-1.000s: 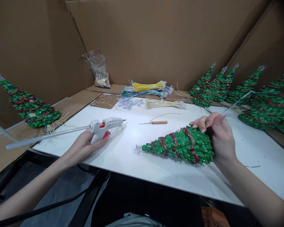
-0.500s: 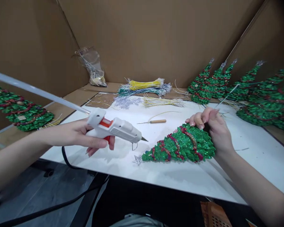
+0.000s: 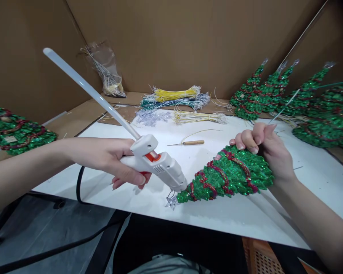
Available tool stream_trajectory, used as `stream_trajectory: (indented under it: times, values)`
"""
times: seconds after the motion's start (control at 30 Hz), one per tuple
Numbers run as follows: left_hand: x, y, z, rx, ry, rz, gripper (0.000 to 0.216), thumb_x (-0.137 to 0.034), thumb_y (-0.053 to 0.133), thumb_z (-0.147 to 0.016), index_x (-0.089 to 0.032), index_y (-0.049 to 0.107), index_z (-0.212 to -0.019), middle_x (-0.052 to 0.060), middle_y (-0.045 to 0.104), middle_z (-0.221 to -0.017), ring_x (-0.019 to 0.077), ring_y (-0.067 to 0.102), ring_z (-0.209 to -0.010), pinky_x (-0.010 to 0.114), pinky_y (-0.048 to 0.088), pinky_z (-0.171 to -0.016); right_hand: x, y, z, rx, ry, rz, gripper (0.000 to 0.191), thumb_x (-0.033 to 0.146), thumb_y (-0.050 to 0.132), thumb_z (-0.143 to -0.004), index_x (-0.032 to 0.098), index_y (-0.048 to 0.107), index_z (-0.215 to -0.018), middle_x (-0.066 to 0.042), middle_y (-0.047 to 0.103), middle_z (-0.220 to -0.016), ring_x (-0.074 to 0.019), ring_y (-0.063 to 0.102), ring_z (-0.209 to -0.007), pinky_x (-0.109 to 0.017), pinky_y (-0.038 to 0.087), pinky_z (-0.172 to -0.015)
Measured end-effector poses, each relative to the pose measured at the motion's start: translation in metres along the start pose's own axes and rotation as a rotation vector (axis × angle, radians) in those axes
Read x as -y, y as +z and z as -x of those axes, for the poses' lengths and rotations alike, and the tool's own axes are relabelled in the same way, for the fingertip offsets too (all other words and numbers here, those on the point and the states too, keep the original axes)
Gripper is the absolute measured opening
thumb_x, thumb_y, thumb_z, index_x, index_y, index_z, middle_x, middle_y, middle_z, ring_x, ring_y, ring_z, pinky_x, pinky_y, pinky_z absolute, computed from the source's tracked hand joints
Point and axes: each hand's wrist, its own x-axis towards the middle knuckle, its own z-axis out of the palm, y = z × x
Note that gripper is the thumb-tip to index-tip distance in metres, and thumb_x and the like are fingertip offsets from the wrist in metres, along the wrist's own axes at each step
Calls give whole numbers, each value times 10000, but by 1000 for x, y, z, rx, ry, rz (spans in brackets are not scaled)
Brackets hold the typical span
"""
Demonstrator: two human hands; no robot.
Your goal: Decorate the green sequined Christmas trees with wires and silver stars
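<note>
Head view, clock face centred on the frame: we record the left hand (image 3: pixel 122 163) near 7 o'clock, fingers wrapped around the grip of a smooth white plastic glue gun (image 3: pixel 164 167), fingertips by its red trigger. A translucent, rod-shaped glue stick (image 3: pixel 91 91) leaves the rear toward 10 o'clock. Nozzle tip hidden at the narrow end of a cone-shaped tree (image 3: pixel 228 175), at 4 o'clock; contact we cannot tell. We note the right hand (image 3: pixel 274 152) at 3 o'clock, fingers curled over the tree's wide base, gripping it; whether the thumb pinches the thin wire (image 3: pixel 286 104) we cannot tell. Tree surface: glittery green, jagged, red garlands; clear faceted star (image 3: pixel 172 203) at the tip.
</note>
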Motion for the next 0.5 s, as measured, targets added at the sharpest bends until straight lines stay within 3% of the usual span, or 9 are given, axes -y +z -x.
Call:
stream_trajectory:
  times: [0.5]
  values:
    - [-6,-3,-4,-16,-43,-45,169,-306,623,-894,-172,703,-960,38,710,-905,89,609,-568,159,530,-550,1,0,2,-83,39,-47,414,486,665,-878,223,485,-613,53,428,-492,-137,529,-589,-289,549,-780]
